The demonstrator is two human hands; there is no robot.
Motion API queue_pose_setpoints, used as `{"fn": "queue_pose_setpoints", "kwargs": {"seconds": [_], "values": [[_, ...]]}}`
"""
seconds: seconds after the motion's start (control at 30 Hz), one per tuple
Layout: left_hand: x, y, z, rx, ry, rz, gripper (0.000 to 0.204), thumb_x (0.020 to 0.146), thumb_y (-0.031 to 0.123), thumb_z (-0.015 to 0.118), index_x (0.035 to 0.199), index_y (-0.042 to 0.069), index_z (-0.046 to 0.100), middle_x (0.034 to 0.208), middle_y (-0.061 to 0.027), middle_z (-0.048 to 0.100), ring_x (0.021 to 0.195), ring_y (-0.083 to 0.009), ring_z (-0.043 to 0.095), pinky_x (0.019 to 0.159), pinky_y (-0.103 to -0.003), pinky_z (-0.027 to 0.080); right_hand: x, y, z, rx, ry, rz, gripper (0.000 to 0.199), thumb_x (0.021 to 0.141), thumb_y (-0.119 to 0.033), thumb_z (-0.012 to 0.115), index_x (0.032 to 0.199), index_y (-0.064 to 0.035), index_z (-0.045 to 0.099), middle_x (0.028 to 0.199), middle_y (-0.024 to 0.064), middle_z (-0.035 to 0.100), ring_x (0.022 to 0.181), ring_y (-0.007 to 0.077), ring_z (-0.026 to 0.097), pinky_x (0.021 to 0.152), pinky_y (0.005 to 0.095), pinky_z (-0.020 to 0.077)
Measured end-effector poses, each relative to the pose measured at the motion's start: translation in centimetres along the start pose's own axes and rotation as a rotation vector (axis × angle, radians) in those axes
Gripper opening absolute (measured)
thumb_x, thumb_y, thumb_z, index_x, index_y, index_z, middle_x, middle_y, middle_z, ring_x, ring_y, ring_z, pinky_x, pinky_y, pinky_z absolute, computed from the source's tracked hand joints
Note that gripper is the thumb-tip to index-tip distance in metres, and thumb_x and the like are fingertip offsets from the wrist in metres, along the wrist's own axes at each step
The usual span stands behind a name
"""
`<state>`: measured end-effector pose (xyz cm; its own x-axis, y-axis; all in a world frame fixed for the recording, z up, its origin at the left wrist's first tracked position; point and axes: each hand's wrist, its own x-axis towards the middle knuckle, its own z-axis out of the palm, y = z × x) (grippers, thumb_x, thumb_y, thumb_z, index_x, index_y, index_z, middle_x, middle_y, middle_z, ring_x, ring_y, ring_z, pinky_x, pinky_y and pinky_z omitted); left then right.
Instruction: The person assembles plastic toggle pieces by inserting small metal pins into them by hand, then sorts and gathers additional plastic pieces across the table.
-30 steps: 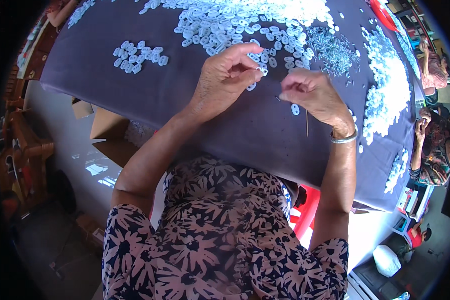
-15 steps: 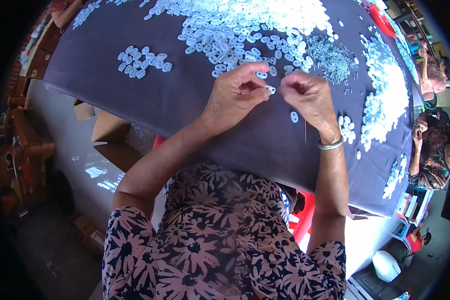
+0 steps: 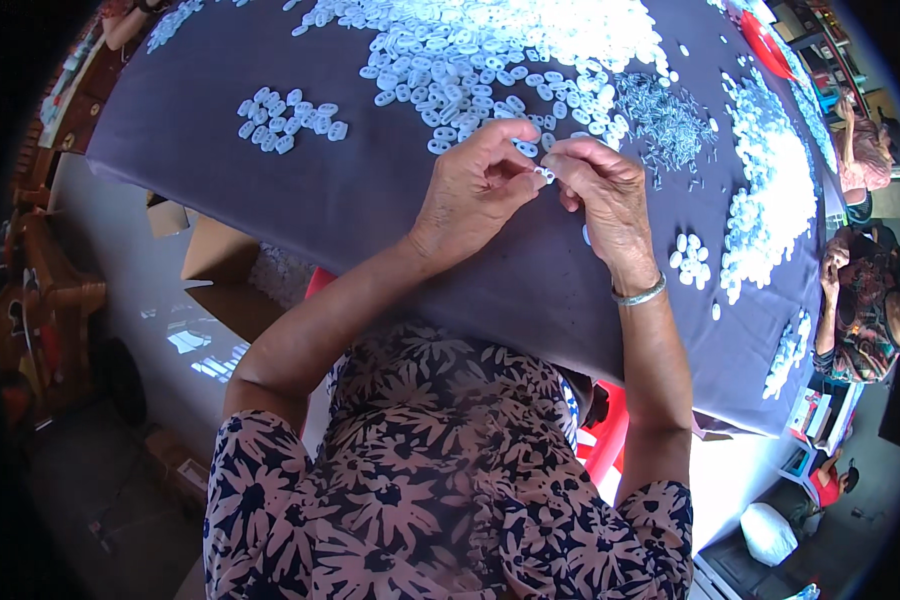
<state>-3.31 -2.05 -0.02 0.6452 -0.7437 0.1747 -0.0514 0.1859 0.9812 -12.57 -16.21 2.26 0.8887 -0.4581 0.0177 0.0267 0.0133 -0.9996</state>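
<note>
Between thumb and forefinger, my left hand (image 3: 478, 182) pinches a small white plastic piece with holes (image 3: 544, 174). My right hand (image 3: 604, 192) is closed beside it, fingertips meeting the piece's right side; whatever they hold is too small to make out. Just beyond both hands spreads a big heap of white oval two-hole pieces (image 3: 460, 85). A pile of tiny dark metal parts (image 3: 670, 120), perhaps springs, lies past my right hand. One loose white oval (image 3: 586, 235) shows partly from behind my right hand.
Small clusters of white pieces lie at left (image 3: 285, 120) and right (image 3: 690, 260) on the dark tablecloth (image 3: 370, 215). Another white heap (image 3: 770, 190) runs along the right side, near a red dish (image 3: 765, 45). A co-worker (image 3: 865, 300) sits at right. An open cardboard box (image 3: 220, 250) stands below the table edge.
My right hand has moved left and up, bringing its fingertips to the white piece in my left hand. A thin rod seen below the right hand earlier no longer shows.
</note>
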Motion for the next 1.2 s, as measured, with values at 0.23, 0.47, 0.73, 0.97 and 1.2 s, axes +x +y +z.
{"fn": "queue_pose_setpoints", "kwargs": {"seconds": [0.23, 0.47, 0.73, 0.97, 1.2], "values": [[0.0, -0.4, 0.0, 0.105, 0.02, 0.062, 0.045, 0.084, 0.0, 0.065, 0.124, 0.003, 0.045, 0.085, -0.0052, 0.065, 0.076, -0.0097, 0.063, 0.068, -0.021, 0.052, 0.0, 0.1, 0.2, -0.1, -0.004, -0.042, 0.006, 0.084, -0.004, 0.065, 0.088, -0.0022, 0.07, 0.071, -0.0027, 0.059, 0.057, 0.0032, 0.048, 0.049, 0.0182, 0.0378], [-0.2, -0.3, 0.6, 0.036, 0.097, 0.001, 0.042, 0.085, 0.001, 0.065, 0.121, 0.001, 0.045, 0.082, -0.0047, 0.064, 0.072, -0.0083, 0.061, 0.066, -0.021, 0.052, -0.3, 0.3, 1.2, -0.178, 0.064, -0.167, 0.006, 0.086, -0.002, 0.063, 0.088, -0.0016, 0.068, 0.072, -0.0018, 0.06, 0.056, 0.0032, 0.05, 0.048, 0.0177, 0.0403], [0.2, -0.9, 0.3, -0.015, 0.109, 0.029, 0.026, 0.083, 0.001, 0.065, 0.105, -0.002, 0.053, 0.096, -0.0049, 0.06, 0.071, -0.006, 0.058, 0.064, -0.021, 0.049, 0.0, 1.3, 1.7, -0.071, 0.09, -0.211, 0.007, 0.087, 0.0, 0.061, 0.09, 0.0009, 0.067, 0.077, 0.0011, 0.061, 0.059, 0.0047, 0.054, 0.051, 0.0214, 0.0502], [0.6, -0.5, -0.4, 0.097, 0.054, 0.032, 0.024, 0.081, 0.003, 0.066, 0.103, -0.004, 0.057, 0.105, -0.0091, 0.062, 0.074, -0.007, 0.061, 0.067, -0.022, 0.051, -0.1, 0.8, 1.4, -0.075, 0.058, -0.157, 0.009, 0.087, 0.001, 0.06, 0.093, 0.0005, 0.067, 0.078, 0.0015, 0.061, 0.061, 0.0049, 0.054, 0.05, 0.0214, 0.0511], [0.6, -0.2, -0.1, 0.137, 0.023, 0.042, 0.041, 0.085, 0.001, 0.065, 0.12, 0.001, 0.045, 0.083, -0.0041, 0.064, 0.072, -0.0081, 0.06, 0.066, -0.021, 0.052, -0.3, -0.1, 1.0, -0.029, 0.047, -0.034, 0.021, 0.092, -0.013, 0.053, 0.091, 0.0041, 0.065, 0.078, 0.0044, 0.061, 0.062, 0.0081, 0.054, 0.052, 0.0245, 0.0516]]}}
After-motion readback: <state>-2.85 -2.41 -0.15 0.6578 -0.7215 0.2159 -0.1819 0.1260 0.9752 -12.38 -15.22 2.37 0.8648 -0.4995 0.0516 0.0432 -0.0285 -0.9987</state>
